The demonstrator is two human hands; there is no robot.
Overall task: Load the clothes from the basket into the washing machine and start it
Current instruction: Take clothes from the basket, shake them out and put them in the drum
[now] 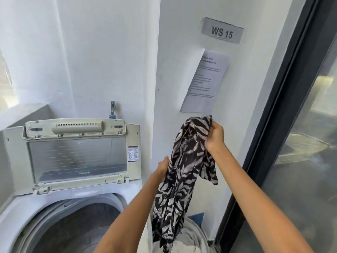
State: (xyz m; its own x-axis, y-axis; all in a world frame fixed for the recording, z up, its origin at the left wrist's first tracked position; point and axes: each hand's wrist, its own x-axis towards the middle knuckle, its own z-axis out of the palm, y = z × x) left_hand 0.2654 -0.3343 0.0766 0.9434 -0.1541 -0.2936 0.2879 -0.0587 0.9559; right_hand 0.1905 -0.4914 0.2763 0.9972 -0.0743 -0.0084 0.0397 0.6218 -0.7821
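A black garment with a pale leaf print hangs in the air to the right of the washing machine. My right hand grips its top end, raised high. My left hand holds its left edge lower down, fingers hidden behind the cloth. The garment's lower end trails down into the basket at the bottom, where pale clothes lie. The top-loading washing machine stands at the lower left with its lid raised upright and its dark drum open.
A white wall column stands right behind the garment, with a printed sheet and a "WS 15" sign on it. A dark-framed glass door runs down the right. A tap sticks out above the lid.
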